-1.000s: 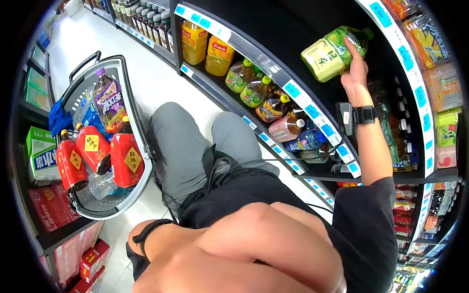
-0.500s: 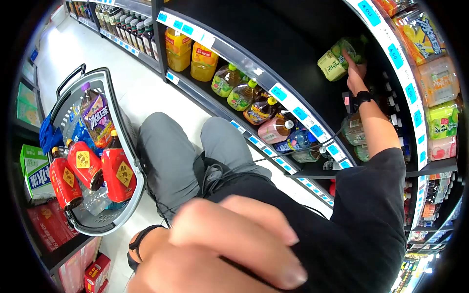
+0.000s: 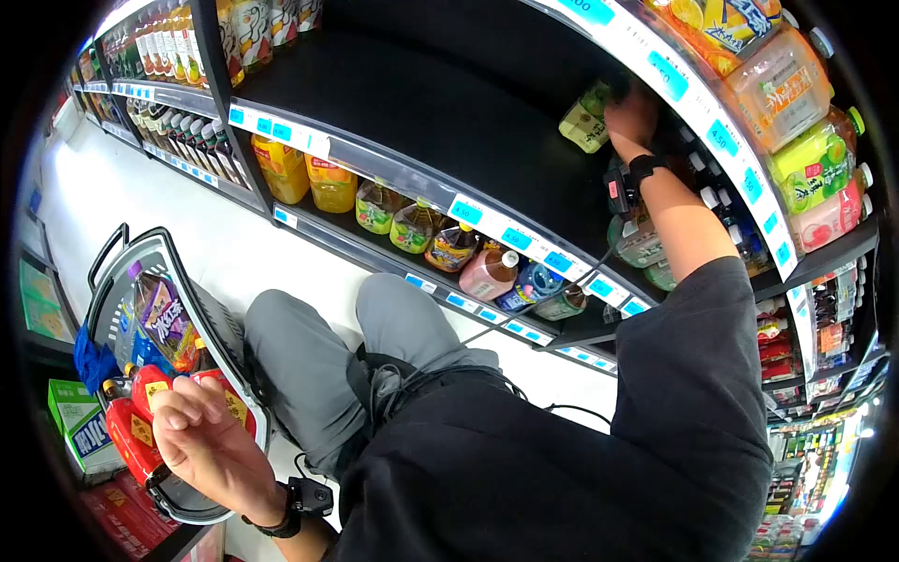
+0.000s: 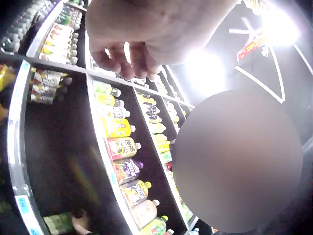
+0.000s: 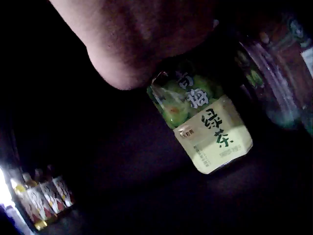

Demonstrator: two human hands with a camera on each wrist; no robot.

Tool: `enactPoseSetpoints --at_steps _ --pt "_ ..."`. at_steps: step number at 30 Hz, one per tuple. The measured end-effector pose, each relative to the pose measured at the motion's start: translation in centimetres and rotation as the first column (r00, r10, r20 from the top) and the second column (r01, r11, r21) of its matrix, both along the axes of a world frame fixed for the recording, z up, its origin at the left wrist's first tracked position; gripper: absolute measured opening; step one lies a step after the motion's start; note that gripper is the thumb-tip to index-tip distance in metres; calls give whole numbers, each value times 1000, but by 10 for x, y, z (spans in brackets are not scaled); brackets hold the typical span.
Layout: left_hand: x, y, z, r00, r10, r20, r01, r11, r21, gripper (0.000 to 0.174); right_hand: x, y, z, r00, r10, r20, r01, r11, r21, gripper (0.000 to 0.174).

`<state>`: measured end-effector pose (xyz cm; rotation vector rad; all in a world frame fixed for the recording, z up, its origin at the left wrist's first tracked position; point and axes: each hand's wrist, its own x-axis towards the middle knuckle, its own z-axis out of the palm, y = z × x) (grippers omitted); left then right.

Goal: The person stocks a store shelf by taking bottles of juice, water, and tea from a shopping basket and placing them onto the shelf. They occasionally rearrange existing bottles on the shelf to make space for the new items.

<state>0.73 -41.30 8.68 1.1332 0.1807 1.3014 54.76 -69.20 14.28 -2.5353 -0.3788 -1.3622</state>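
Note:
Deep on the dark shelf, my right hand [image 3: 632, 117] grips a green tea bottle [image 3: 585, 122] around its upper part. In the right wrist view the bottle [image 5: 215, 134] stands upright, its pale label facing the camera and its top hidden by the hand [image 5: 142, 39]. My left hand [image 3: 211, 440] is raised over the near end of the grey shopping basket [image 3: 222, 323], fingers loosely bent and holding nothing. Red bottles [image 3: 131, 431] and a purple-capped tea bottle [image 3: 167, 318] lie in the basket, partly behind that hand.
Drink bottles [image 3: 489, 272] line the lower shelf, behind a clear lip with price tags. More bottles [image 3: 641, 239] stand right of my right arm, and an upper shelf edge [image 3: 716, 131] curves over there. A thin cable [image 3: 534, 304] crosses from my waist toward the shelf.
My right hand has carried the green tea bottle deeper into the shelf. The left hand has moved from close before the camera to over the basket. The head view has shifted.

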Motion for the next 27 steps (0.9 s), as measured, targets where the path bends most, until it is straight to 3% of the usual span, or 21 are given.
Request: enactPoseSetpoints --at_steps 2,3,5,9,10,15,17,18,21,22,23,24,25,27 --pt "-7 6 -7 1000 24 -1 -24 999 -40 35 -11 6 4 994 48 -98 -88 883 -462 67" --pt "-13 9 -9 1000 28 -7 -28 999 -37 35 -17 9 3 993 52 -104 -94 883 -459 67" --pt "-28 14 -13 999 -29 32 33 992 -125 36 -22 14 0 973 -141 -185 -26 723 -690 61" --pt "-67 31 -28 998 54 -30 -59 975 -215 32 6 4 -8 969 -184 -164 -1 663 -748 52" --pt "-82 36 -37 995 84 -45 -92 962 -257 31 19 -3 -15 988 -99 -121 -17 701 -712 45" --pt "-124 43 -50 981 169 -100 -192 932 -307 25 60 -26 -28 1000 18 -6 -17 717 -697 38" --pt "-133 41 -51 965 226 -136 -259 909 -326 24 70 -34 -30 995 6 -100 -76 691 -719 37" --pt "-136 41 -52 965 228 -127 -258 903 -343 24 28 -13 -9 976 -183 -121 11 590 -807 36" --pt "-138 39 -55 955 258 -146 -294 890 -349 24 40 -18 -9 954 -228 -192 -12 615 -788 37" --pt "-141 39 -57 961 231 -152 -270 904 -332 24 51 -24 -12 956 -215 -201 -27 617 -787 37" --pt "-144 41 -61 966 205 -160 -246 917 -314 23 72 -39 -16 944 -49 -326 -179 756 -630 37" --pt "-137 38 -61 935 280 -216 -338 887 -313 25 84 -42 -20 947 45 -320 -238 767 -596 39" --pt "-132 35 -58 935 280 -220 -334 903 -270 27 93 -51 -24 964 50 -260 -215 719 -660 41" --pt "-135 27 -58 847 413 -335 -500 833 -238 26 114 -50 -35 979 84 -187 -199 604 -772 47"
